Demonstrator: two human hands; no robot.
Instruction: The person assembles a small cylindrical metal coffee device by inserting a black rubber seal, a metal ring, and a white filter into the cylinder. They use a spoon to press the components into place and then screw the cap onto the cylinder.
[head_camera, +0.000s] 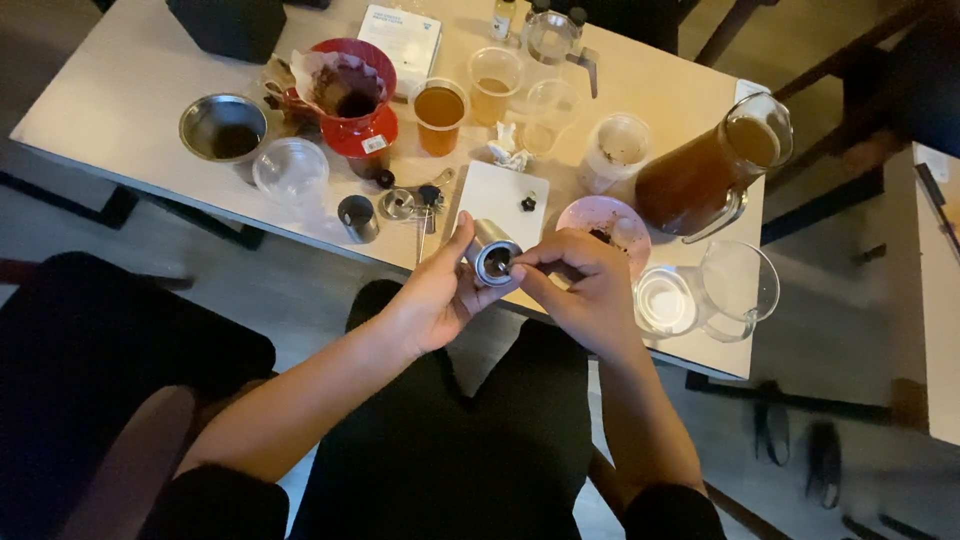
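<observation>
You are looking down at a pale table (120, 110) crowded with brewing gear. A red dripper (350, 95) with a used paper filter is sitting near a steel bowl (222, 127), and a clear plastic lid (290, 168) is lying just in front of that bowl. Two cups of amber drink (440, 115) are standing side by side behind a white tray (500, 195). To your right, a glass jug of brown liquid (710, 170) is leaning beside a pink saucer (610, 218), with an empty glass pitcher (735, 290) near the table's edge. A small steel cup (357, 217) is standing by loose metal parts (410, 200). Shoes (800, 440) are resting on the floor.
</observation>
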